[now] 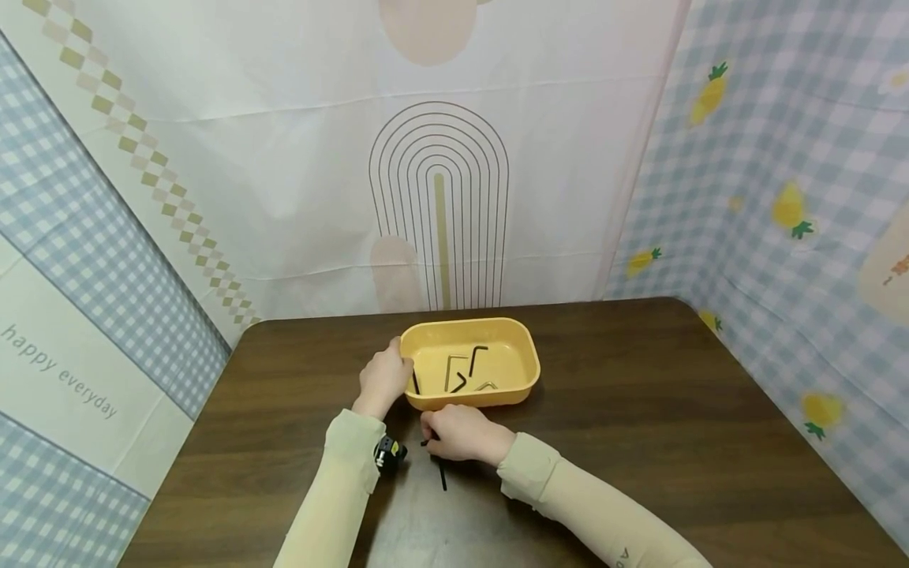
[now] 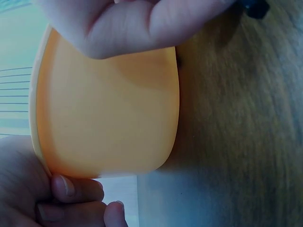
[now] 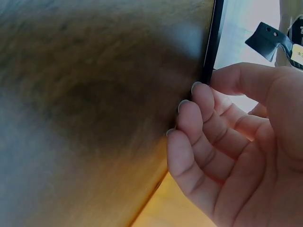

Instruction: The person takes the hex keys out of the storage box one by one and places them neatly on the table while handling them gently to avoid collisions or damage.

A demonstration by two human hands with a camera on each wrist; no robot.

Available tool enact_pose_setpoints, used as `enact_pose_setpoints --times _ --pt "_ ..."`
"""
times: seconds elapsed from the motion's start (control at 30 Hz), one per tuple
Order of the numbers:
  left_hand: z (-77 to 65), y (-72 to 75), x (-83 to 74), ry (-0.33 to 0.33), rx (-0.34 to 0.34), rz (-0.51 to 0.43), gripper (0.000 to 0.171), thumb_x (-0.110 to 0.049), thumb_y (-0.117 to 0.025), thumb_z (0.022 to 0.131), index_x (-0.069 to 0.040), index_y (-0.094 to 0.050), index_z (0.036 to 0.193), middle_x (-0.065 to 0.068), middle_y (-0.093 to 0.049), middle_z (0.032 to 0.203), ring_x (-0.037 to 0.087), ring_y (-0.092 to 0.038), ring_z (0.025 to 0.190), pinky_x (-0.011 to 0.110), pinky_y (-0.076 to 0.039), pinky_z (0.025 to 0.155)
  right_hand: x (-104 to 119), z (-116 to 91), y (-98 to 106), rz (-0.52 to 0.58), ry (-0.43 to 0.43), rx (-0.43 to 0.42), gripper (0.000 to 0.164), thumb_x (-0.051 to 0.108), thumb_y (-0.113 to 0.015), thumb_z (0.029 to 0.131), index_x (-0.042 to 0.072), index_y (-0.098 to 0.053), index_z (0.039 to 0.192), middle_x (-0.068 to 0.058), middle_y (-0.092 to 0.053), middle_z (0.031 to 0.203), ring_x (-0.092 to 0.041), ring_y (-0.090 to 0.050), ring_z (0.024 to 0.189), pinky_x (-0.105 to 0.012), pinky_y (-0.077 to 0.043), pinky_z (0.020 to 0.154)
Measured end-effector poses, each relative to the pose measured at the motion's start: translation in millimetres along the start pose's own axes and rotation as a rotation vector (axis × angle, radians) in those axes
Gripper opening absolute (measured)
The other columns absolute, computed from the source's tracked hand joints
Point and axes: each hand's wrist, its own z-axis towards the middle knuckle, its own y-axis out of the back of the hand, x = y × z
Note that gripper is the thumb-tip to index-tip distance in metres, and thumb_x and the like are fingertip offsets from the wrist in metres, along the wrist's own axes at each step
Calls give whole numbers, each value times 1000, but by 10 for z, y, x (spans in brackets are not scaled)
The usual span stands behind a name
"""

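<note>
My left hand [image 1: 383, 379] grips the left end of a yellow plastic tray [image 1: 529, 347]; in the left wrist view its fingers [image 2: 78, 189] curl at the tray's corner. Close in front of the tray's near wall, my right hand [image 1: 465, 434] pinches a black hex key [image 3: 215, 42] between thumb and fingertips. In the head view the black shaft [image 1: 443, 476] sticks out below that hand, over the table. Several bent hex keys lie in the tray, among them a black one [image 1: 473, 361] and a brass-coloured one [image 1: 448, 375].
The tray stands at the back middle of a dark wooden table [image 1: 639, 442]. Patterned cloth [image 1: 554, 197] hangs behind the table and along both sides. A small black device [image 1: 388, 454] is strapped to the left wrist, close to the right hand.
</note>
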Motion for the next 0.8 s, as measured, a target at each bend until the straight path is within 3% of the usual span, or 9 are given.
enact_pose_setpoints --times 0.33,0.53,0.8 --pt "-5 5 0 4 6 5 54 -22 -49 101 -1 -43 150 9 -60 72 24 -57 57 40 -46 56 27 -46 95 1 27 -40 9 22 -70 92 20 -62 86 12 -54 71 -5 -50 59 -25 -42 54" --pt "-19 18 2 -6 -1 -7 54 -20 -49 101 0 -42 150 9 -58 68 24 -55 54 37 -42 51 48 -73 337 23 106 -132 6 21 -66 95 19 -65 90 13 -57 73 -2 -51 61 -22 -44 56" --pt "-19 3 -15 -5 2 -8 54 -19 -48 99 0 -42 150 9 -58 69 23 -55 54 37 -41 50 0 -103 624 45 107 -219 5 22 -67 95 18 -65 94 11 -51 63 -5 -49 57 -25 -42 53"
